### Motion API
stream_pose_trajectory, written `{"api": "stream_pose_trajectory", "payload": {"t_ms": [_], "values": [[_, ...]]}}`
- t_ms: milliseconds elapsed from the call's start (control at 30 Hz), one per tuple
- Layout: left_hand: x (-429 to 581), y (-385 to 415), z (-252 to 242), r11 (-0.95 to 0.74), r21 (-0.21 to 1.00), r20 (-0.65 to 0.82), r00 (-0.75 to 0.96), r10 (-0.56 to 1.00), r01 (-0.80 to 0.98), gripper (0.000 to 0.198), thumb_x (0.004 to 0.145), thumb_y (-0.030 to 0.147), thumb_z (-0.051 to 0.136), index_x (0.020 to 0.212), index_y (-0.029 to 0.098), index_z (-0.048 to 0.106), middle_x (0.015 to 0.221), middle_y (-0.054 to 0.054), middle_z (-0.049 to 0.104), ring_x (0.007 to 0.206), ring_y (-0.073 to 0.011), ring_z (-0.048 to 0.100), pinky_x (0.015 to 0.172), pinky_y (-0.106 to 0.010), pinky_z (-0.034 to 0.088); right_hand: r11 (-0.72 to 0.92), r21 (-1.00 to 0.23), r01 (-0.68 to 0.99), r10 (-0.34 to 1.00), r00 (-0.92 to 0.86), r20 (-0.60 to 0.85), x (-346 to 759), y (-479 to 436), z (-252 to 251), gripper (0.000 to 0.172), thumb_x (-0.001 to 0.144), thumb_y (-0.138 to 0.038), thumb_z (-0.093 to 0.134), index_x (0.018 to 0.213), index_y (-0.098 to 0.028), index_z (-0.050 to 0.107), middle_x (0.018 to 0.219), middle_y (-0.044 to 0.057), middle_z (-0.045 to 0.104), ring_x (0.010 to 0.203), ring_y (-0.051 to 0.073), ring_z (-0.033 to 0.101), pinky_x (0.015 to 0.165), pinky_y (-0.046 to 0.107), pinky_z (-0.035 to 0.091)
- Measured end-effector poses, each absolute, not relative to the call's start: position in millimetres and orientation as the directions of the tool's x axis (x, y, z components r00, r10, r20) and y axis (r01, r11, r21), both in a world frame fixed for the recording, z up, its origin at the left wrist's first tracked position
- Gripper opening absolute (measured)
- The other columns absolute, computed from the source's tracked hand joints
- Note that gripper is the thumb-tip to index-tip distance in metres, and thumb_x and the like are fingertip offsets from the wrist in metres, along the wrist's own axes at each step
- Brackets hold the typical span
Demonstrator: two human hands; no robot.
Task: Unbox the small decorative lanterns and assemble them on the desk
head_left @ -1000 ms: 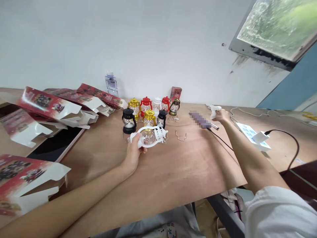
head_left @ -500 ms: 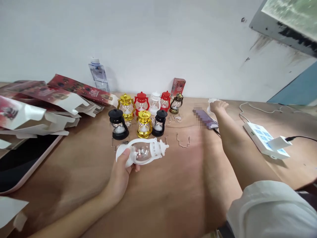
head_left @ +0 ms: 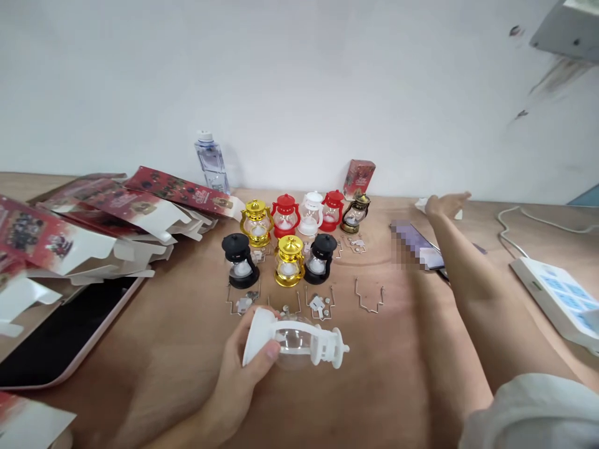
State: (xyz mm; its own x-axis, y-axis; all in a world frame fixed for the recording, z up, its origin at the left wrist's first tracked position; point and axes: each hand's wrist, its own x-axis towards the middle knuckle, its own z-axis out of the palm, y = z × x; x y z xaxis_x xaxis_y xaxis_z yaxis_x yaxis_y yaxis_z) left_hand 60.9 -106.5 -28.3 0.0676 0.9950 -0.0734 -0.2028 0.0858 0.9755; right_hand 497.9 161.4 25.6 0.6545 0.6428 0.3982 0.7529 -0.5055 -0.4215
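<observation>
In my left hand point(head_left: 238, 368) is a small white lantern point(head_left: 297, 343) with a clear globe, held on its side by the base, its top pointing right. My fingers wrap the base, with the thumb in front. My right hand point(head_left: 447, 204) reaches far back near the wall, fingers stretched out, over a crumpled white piece point(head_left: 422, 204) that it partly hides. Beyond the held lantern stand two black lanterns, one at left point(head_left: 239, 262), with a gold lantern point(head_left: 289, 262) between them. Behind them is a row of gold, red, white point(head_left: 311, 215) and bronze point(head_left: 356, 213) lanterns.
Bent wire handles point(head_left: 369, 305) and small metal parts lie among the lanterns. Flattened red boxes point(head_left: 126, 206) and a dark tablet-like device point(head_left: 70, 337) are at left. A water bottle point(head_left: 212, 163), small red box point(head_left: 359, 179), phone point(head_left: 412, 243) and power strip point(head_left: 556, 296) also stand or lie around.
The view has swung, so the scene sits lower and further right. My left hand has tilted the white lantern. My right hand's fingers have stretched out above the white piece.
</observation>
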Motion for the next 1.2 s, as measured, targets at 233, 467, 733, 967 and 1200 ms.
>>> {"api": "stream_pose_trajectory", "payload": {"t_ms": [233,467,733,967,1200], "values": [[71.5,-123.1,-6.6,-0.243,0.969,0.239,0.076,0.968,0.052,0.036,0.06,0.037,0.073,0.086,0.018,0.058,0.079,-0.002,0.053,0.069,-0.0157,0.051,0.061,-0.025,0.042,0.108,-0.516,0.85,0.513,0.396,0.761,378.4,91.7,56.7,0.045,0.091,-0.018,0.034,0.135,-0.014,0.023,0.131,0.019,0.035,0.103,0.02,0.052,0.089,0.035,0.044],[76.7,-122.5,-13.2,-0.654,0.688,0.695,-0.024,0.719,0.314,0.037,0.069,0.024,0.07,0.096,0.023,0.046,0.107,-0.006,0.06,0.105,-0.0237,0.056,0.092,-0.043,0.038,0.862,-0.236,0.448,0.355,-0.201,0.913,243.5,-90.5,46.5,0.022,0.084,-0.029,0.058,0.105,-0.029,0.054,0.095,0.005,0.058,0.088,0.021,0.058,0.075,0.038,0.05],[55.1,-101.7,-7.3,-0.732,0.153,0.851,0.288,0.439,0.664,0.022,0.081,0.027,0.062,0.1,0.021,0.052,0.101,-0.005,0.069,0.098,-0.0221,0.063,0.085,-0.04,0.026,0.811,-0.299,0.503,0.465,-0.244,0.851,219.8,-118.1,14.9,0.002,0.083,-0.022,0.061,0.082,-0.023,0.059,0.085,0.005,0.061,0.082,0.018,0.061,0.073,0.035,0.052],[48.7,-93.8,-5.5,-0.723,-0.029,0.812,0.438,0.385,0.69,0.019,0.081,0.031,0.057,0.095,0.018,0.056,0.098,-0.006,0.071,0.087,-0.0208,0.063,0.078,-0.037,0.026,0.816,-0.285,0.503,0.493,-0.348,0.798,222.5,-112.2,-8.0,0.01,0.09,-0.02,0.046,0.089,-0.018,0.055,0.097,0.011,0.058,0.094,0.02,0.06,0.081,0.035,0.051],[41.3,-81.4,-9.2,-0.619,-0.098,0.809,0.425,0.407,0.78,0.023,0.079,0.035,0.06,0.092,0.017,0.057,0.083,-0.007,0.069,0.079,-0.0222,0.058,0.071,-0.036,0.027,0.698,-0.408,0.589,0.612,-0.193,0.767,252.8,-82.4,-8.1,0.013,0.093,-0.024,0.036,0.091,-0.019,0.048,0.101,0.01,0.059,0.093,0.019,0.059,0.078,0.034,0.048]]}}
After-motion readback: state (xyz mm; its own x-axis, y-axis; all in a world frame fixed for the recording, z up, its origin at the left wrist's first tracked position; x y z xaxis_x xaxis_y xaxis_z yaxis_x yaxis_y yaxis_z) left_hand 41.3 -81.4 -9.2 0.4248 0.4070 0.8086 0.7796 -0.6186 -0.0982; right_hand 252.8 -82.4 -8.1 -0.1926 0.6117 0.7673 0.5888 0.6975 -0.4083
